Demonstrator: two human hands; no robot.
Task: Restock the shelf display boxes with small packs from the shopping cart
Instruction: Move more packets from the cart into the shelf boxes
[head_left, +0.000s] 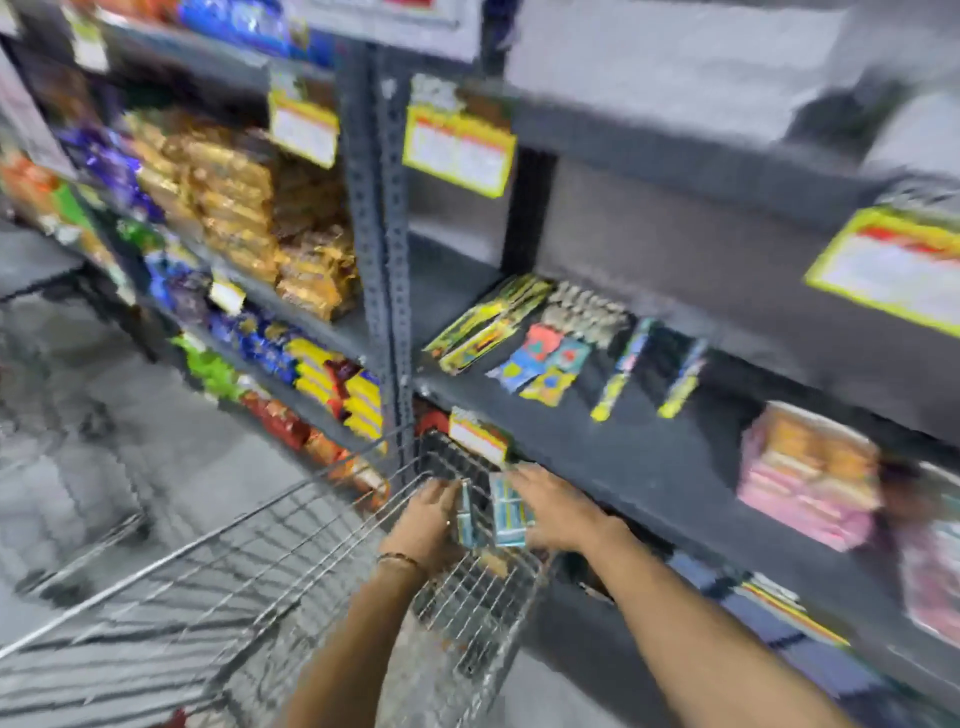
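The frame is motion-blurred. Both my hands are inside the far corner of the wire shopping cart. My left hand is closed around a small light-blue pack. My right hand grips a stack of similar light-blue packs. The two hands sit close together, just below the front edge of the dark grey shelf. On that shelf lie flat display boxes with yellow-green and multicoloured small packs.
Pink and orange packets sit on the shelf to the right. Left shelves hold golden snack bags and blue and yellow packets. A perforated metal upright divides the bays. Yellow price tags hang from the shelf edges.
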